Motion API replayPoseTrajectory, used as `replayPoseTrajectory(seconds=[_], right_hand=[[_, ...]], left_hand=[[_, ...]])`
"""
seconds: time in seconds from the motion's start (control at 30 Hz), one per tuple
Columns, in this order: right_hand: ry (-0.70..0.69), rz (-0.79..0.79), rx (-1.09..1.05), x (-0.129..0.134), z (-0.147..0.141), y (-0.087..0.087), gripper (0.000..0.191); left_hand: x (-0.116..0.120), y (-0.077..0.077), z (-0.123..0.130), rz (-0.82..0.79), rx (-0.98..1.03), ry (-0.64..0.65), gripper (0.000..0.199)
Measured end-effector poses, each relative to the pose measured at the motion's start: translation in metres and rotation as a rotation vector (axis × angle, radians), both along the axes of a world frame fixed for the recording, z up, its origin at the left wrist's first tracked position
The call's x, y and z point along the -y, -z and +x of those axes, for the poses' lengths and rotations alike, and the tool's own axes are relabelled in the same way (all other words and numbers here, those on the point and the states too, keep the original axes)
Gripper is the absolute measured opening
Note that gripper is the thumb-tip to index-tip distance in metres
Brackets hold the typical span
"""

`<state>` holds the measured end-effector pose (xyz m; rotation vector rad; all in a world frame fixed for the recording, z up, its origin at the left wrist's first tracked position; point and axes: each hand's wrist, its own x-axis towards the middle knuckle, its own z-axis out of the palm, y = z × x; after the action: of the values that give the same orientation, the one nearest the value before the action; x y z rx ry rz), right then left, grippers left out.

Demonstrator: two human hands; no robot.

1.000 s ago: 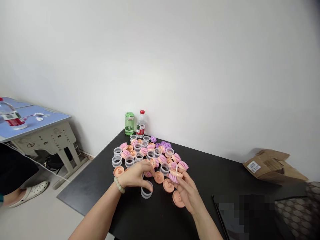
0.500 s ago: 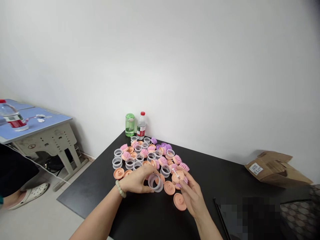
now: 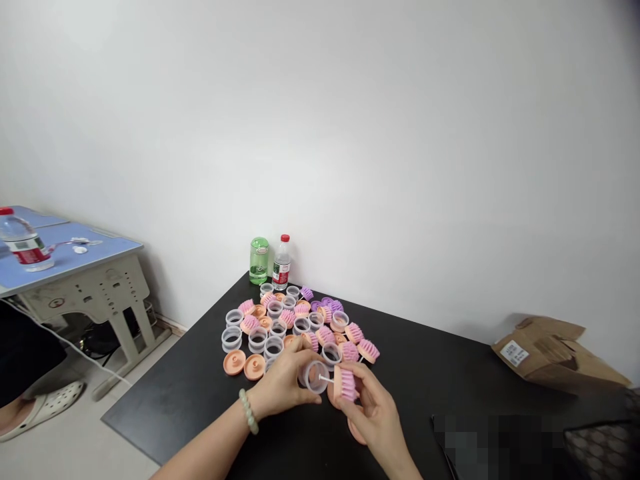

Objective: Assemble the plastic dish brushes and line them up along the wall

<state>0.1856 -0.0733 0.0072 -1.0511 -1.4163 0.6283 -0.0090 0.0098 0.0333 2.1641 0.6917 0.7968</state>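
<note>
My left hand (image 3: 284,383), with a beaded bracelet at the wrist, grips a clear plastic ring (image 3: 316,377) tilted on its side. In my right hand (image 3: 373,407) is a pink brush head (image 3: 345,385) with a peach base, its bristles facing right. A thin white stem (image 3: 325,379) points left from that base into the ring's opening. Beyond both hands, clear rings (image 3: 231,339), pink brush heads (image 3: 369,351), peach discs (image 3: 234,363) and a few purple pieces (image 3: 307,293) lie spread over the black table (image 3: 185,393). Another peach disc (image 3: 356,427) is partly hidden below my right hand.
A green bottle (image 3: 259,261) and a red-capped water bottle (image 3: 281,263) stand at the table's back corner. An opened brown bag (image 3: 555,353) lies at the right. Left is a blue desk (image 3: 100,255) with a bottle (image 3: 25,243); a person's foot (image 3: 45,408) shows below.
My right hand has turned the brush head so its stem points left, and brought it beside the ring. The ring in my left hand has tilted toward it. The view has shifted slightly.
</note>
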Motion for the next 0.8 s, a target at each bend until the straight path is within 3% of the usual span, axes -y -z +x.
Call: replayPoseTrajectory(seconds=[0.13, 0.3, 0.53, 0.8], right_hand=[[0.132, 0.081, 0.232, 0.0009, -0.0072, -0.0023, 0.032], [0.166, 0.135, 0.313, 0.0018, -0.0093, 0.0002, 0.04], [0.105, 0.083, 0.267, 0.0027, -0.0076, -0.0029, 0.04], [0.075, -0.058, 0.024, 0.0031, -0.0052, 0.0027, 0.045]], left_hand=[[0.0, 0.0044, 0.0011, 0.022, 0.005, 0.02, 0.057], [0.0012, 0.0076, 0.0026, 0.018, 0.008, 0.046, 0.065], [0.0013, 0.0073, 0.0029, 0.044, 0.022, 0.02, 0.074], [0.0033, 0.0062, 0.0027, -0.182, 0.116, 0.087, 0.074]])
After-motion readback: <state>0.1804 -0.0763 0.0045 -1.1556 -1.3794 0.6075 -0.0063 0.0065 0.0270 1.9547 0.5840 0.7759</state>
